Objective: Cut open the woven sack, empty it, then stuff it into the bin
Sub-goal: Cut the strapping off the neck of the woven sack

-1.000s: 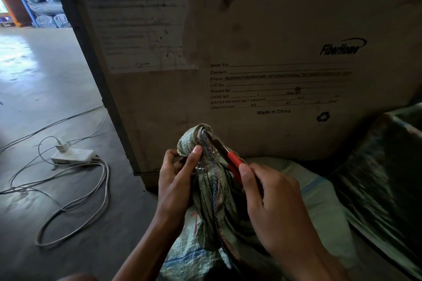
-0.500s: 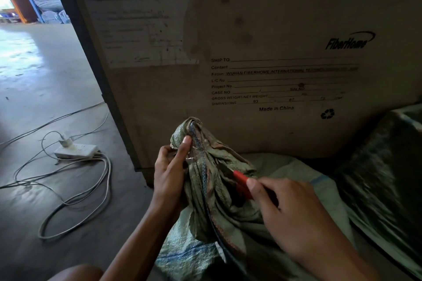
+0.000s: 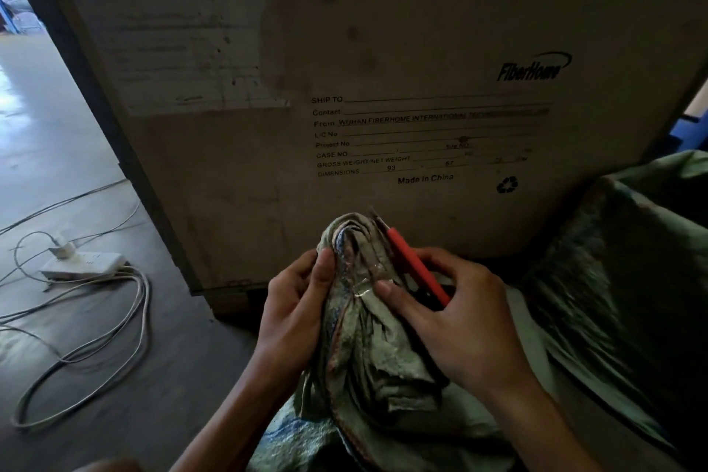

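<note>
Open room: bare concrete floor (image 3: 69, 149) lies to the left, running back toward daylight; the hands have free space on that side only.
Blocking edge: a tall crate (image 3: 421, 31) printed "FiberHome" and "Made in China" stands just behind the hands, with its dark left corner slanting down to the floor.
Crate sheet: a worn paper label (image 3: 172, 34) is stuck on the upper left of its face.
Floor clutter: a white power strip (image 3: 82, 265) with a plug in it sits left of the crate's foot, and loose cables (image 3: 126, 341) loop from it across the floor.
Right side: a bin (image 3: 632, 261) draped in greenish woven cloth crowds in close beside the right forearm.
Bin contents: too dark to tell.
Woven sack (image 3: 360, 337): still tied, with its neck bunched upright between the two hands in front of the crate's base. The body spreads below the wrists. What is inside does not show.
Neck binding: a shiny clear tape band (image 3: 364, 285) wraps the bunched neck.
Left hand (image 3: 295, 310): curled round the neck from the left, with the thumb lying up the front.
Right hand (image 3: 459, 322): fingers folded round a red-handled cutter (image 3: 415, 264), thumb tip pressing on the tape.
Cutter tip: the metal end pokes up along the neck's right side, touching the cloth.
</note>
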Demonstrator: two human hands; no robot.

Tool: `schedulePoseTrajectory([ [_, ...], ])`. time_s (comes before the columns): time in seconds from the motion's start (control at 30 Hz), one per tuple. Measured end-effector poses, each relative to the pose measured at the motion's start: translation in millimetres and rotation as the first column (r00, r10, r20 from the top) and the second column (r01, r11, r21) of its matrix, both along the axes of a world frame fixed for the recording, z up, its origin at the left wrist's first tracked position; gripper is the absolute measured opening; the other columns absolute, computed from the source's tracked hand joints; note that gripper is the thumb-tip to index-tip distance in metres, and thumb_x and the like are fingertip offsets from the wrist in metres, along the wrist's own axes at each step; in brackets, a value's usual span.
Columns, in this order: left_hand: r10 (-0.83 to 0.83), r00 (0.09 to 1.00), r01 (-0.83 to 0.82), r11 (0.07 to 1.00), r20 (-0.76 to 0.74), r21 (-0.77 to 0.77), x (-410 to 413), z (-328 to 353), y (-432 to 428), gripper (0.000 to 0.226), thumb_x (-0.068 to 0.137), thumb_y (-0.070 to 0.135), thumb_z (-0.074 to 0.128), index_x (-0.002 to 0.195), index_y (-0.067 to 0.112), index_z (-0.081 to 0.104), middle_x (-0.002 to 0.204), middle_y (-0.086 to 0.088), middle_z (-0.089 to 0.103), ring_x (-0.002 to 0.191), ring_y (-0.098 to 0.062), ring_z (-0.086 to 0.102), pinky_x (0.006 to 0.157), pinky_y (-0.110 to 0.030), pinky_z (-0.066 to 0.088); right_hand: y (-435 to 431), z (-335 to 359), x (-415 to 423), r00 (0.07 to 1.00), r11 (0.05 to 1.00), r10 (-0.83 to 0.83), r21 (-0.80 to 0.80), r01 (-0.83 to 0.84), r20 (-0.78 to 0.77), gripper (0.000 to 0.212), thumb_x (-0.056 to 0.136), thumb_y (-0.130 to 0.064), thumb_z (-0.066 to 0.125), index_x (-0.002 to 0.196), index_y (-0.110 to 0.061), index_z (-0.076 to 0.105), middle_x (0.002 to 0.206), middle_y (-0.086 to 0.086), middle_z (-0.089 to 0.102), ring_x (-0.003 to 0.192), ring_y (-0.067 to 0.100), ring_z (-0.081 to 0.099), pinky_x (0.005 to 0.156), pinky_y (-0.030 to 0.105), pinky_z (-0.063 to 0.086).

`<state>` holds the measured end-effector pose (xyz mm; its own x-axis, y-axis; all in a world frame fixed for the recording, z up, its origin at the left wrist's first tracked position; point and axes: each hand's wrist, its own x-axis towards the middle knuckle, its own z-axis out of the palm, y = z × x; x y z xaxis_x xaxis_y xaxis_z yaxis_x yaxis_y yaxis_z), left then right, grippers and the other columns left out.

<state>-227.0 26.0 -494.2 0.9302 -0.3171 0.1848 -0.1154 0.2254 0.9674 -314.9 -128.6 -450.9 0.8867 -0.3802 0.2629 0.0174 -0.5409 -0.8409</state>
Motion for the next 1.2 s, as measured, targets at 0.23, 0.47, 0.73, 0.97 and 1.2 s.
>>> schedulePoseTrajectory([
  [0.23, -0.002, 0.990, -0.003, 0.999, 0.140, 0.035, -2, 12, 4, 0.052, 0.095, 0.055, 0.054, 0.095, 0.007, 0.074, 0.082, -0.018, 0.074, 0.071, -0.022, 0.068, 0.059, -0.029, 0.056, -18, 2, -1, 0.993, 0.983, 0.096, 0.153, -0.105, 0.062, 0.019, 0.079, -0.030, 0.083, 0.092, -0.041, 0.076, 0.087, -0.023, 0.077, 0.084, -0.007, 0.072, 0.072, 0.007, 0.054],
  [0.47, -0.343, 0.930, 0.336, 0.939, -0.135, -0.068, 3, 9, 15, 0.038, 0.081, 0.030, 0.063, 0.115, 0.015, 0.055, 0.108, -0.018, 0.067, 0.101, -0.038, 0.061, 0.090, -0.055, 0.046, -32, -5, 0, 0.991, 0.973, -0.097, 0.221, 0.074, 0.094, 0.019, 0.074, -0.030, 0.086, 0.090, -0.029, 0.076, 0.077, -0.017, 0.073, 0.072, -0.001, 0.066, 0.066, 0.026, 0.054],
  [0.73, -0.190, 0.976, 0.156, 0.952, 0.109, 0.264, 5, 13, 27, 0.069, 0.063, 0.028, 0.091, 0.126, 0.018, 0.064, 0.113, -0.007, 0.077, 0.105, -0.022, 0.075, 0.088, -0.040, 0.062, -21, -5, 3, 0.985, 0.965, -0.159, 0.219, 0.142, 0.063, 0.020, 0.079, -0.040, 0.080, 0.096, -0.031, 0.071, 0.085, -0.013, 0.071, 0.085, -0.003, 0.065, 0.071, 0.018, 0.046],
  [0.97, 0.212, 0.970, -0.232, 0.951, 0.116, 0.205, 7, 12, 29, 0.057, 0.062, 0.063, 0.086, 0.096, 0.018, 0.078, 0.097, -0.007, 0.080, 0.093, -0.027, 0.078, 0.082, -0.049, 0.063, 7, -7, 0, 0.997, 0.965, 0.079, 0.249, -0.077, 0.003, 0.043, 0.062, -0.046, 0.088, 0.094, -0.033, 0.064, 0.095, -0.017, 0.073, 0.084, 0.001, 0.069, 0.068, 0.023, 0.054],
  [1.2, 0.062, 0.995, -0.048, 0.984, -0.075, 0.173, 12, 9, 34, 0.099, 0.041, 0.075, 0.088, 0.119, 0.019, 0.064, 0.105, -0.007, 0.080, 0.095, -0.024, 0.078, 0.080, -0.040, 0.063, 10, -16, 6, 0.998, 0.999, -0.015, 0.046, 0.012, 0.058, 0.036, 0.066, -0.040, 0.088, 0.090, -0.032, 0.062, 0.096, -0.024, 0.067, 0.087, -0.006, 0.065, 0.068, 0.012, 0.053],
])
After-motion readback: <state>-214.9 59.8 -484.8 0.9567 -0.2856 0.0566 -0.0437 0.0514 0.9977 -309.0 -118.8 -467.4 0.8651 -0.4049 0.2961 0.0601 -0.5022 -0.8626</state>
